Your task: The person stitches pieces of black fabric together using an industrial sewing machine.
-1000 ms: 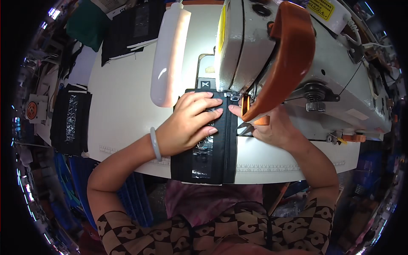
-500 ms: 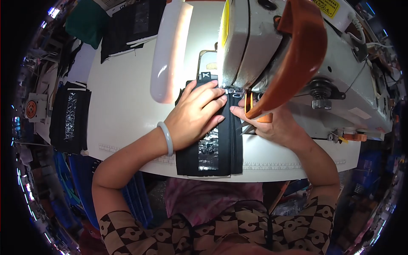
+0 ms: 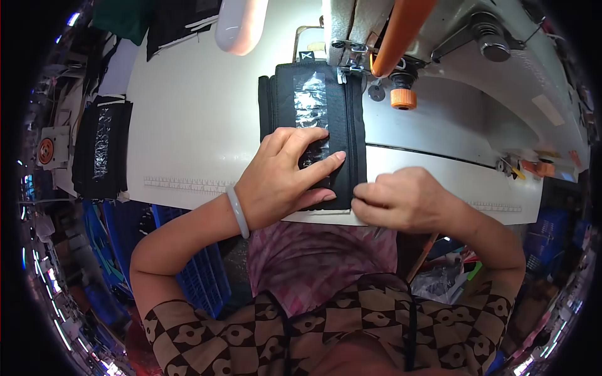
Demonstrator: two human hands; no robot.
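A black fabric panel [image 3: 345, 125] with a zipper along its right side and a shiny clear plastic strip [image 3: 310, 100] lies on the sewing machine table. Its upper right edge is at the presser foot [image 3: 342, 75], and a small black label [image 3: 306, 56] shows at its top. My left hand [image 3: 288, 160] rests on the panel's lower half, fingers spread, pressing on the strip and the cloth. At the lower right corner my right hand [image 3: 401, 200] is closed, thumb and fingertips pinching the panel's edge. A small grey tip shows under that hand, too little to name.
The white sewing machine [image 3: 527, 81] with an orange lever [image 3: 404, 28] and orange knob [image 3: 403, 99] stands at the right. Another black panel [image 3: 103, 150] lies at the left. A lamp [image 3: 241, 25] hangs above the table. A printed ruler [image 3: 182, 183] runs along the front edge.
Both hands have moved down the panel, away from the presser foot. The right hand, earlier with pointed dark blades at its fingers, now pinches the lower corner. The camera view has shifted.
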